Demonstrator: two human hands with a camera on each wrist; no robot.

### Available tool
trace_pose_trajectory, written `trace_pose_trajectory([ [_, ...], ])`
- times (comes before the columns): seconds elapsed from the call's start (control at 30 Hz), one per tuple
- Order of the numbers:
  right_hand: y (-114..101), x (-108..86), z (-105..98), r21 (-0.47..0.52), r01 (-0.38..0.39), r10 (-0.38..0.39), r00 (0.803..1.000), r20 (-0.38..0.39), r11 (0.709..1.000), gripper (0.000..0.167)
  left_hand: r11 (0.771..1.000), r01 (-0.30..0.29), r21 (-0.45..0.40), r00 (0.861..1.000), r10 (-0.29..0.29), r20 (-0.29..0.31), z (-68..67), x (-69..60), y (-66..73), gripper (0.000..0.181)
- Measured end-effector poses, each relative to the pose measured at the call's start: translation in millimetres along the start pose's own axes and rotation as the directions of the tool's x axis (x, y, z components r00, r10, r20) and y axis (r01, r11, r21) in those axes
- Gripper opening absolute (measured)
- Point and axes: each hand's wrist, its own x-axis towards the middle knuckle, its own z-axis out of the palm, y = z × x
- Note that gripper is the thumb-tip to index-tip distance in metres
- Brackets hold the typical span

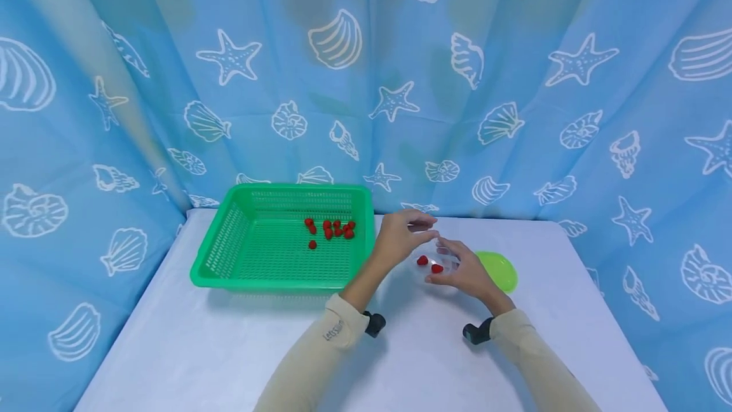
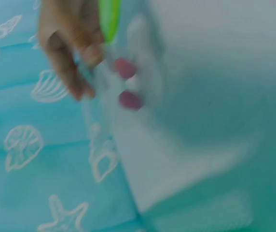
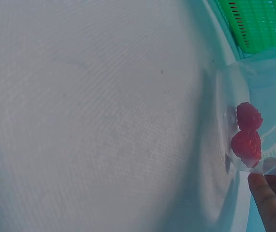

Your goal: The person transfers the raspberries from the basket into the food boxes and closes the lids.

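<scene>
A clear plastic container (image 3: 268, 79) stands on the table with two red raspberries (image 3: 246, 142) at its bottom. My right hand (image 1: 464, 271) grips the container's side, thumb and fingers curved around its wall. Above the container's left part hovers my left hand (image 1: 398, 234), its thumb and fingers apart; I see nothing between them. Only a sliver of the left hand shows at the left edge of the left wrist view, which is blurred. Left of both hands, a green basket (image 1: 274, 285) holds several raspberries (image 1: 336, 229), mostly toward its right side.
A light-green round lid (image 1: 497, 271) lies on the table just right of my right hand. The white-covered table (image 1: 423, 361) meets a blue shell-print curtain (image 1: 366, 81) at the back and sides. The basket's right wall stands close to my left forearm.
</scene>
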Motion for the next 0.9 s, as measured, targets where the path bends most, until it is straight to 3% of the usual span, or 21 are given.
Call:
trace_pose_trajectory([
  [0.17, 2.4, -0.9, -4.0, -0.001, 0.001, -0.001, 1.0, 0.004, 1.0, 0.104, 0.998, 0.0, -0.066, 1.0, 0.0, 0.0, -28.2, 14.3, 10.0, 0.022],
  [0.27, 3.9, -0.9, -5.4, -0.002, -0.001, 0.001, 1.0, -0.001, 1.0, 0.104, 0.996, 0.033, -0.078, 0.999, -0.031, 0.018, -46.3, 27.5, 6.9, 0.021],
  [0.5, 4.4, -0.9, -4.1, -0.009, -0.011, 0.011, 1.0, 0.011, 1.0, 0.108, 0.99, 0.14, 0.001, 0.99, -0.14, -0.03, -90.9, 48.8, -29.8, 0.018],
  [0.6, 3.3, -0.3, -4.1, -0.007, -0.007, 0.008, 1.0, 0.007, 1.0, 0.109, 0.983, 0.157, 0.095, 0.987, -0.152, -0.06, -110.5, 50.6, -51.8, 0.019],
  [0.73, 1.7, 1.5, -3.4, 0.0, 0.001, -0.001, 1.0, 0.007, 1.0, 0.108, 0.942, 0.228, 0.246, 0.972, -0.206, -0.112, -135.4, 46.3, -77.0, 0.018],
  [0.9, 0.5, 2.7, -2.3, 0.006, 0.012, -0.012, 1.0, 0.011, 1.0, 0.109, 0.876, 0.343, 0.339, 0.939, -0.321, -0.121, -160.5, 35.0, -93.1, 0.022],
])
